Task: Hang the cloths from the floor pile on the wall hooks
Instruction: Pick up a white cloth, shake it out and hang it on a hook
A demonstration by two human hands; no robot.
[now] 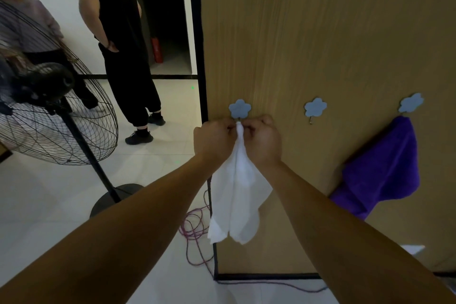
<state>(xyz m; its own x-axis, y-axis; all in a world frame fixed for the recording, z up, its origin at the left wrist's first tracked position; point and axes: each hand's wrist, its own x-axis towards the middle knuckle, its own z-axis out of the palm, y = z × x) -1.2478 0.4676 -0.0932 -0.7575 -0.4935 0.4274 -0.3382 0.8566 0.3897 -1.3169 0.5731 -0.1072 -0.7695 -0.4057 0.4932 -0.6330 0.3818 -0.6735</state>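
A white cloth [235,200] hangs down the wooden wall panel [308,32] below the left flower-shaped hook [239,108]. My left hand [213,140] and my right hand [262,142] both pinch the cloth's top corner right at that hook's metal prong. The middle flower hook [315,107] is bare. A purple cloth [385,170] hangs from the right flower hook [410,102]. The floor pile is out of view.
A black standing fan [49,116] stands on the tiled floor to the left, its base [111,198] near my left arm. Two people stand behind it by a doorway. A pink cable [195,227] lies coiled at the panel's foot.
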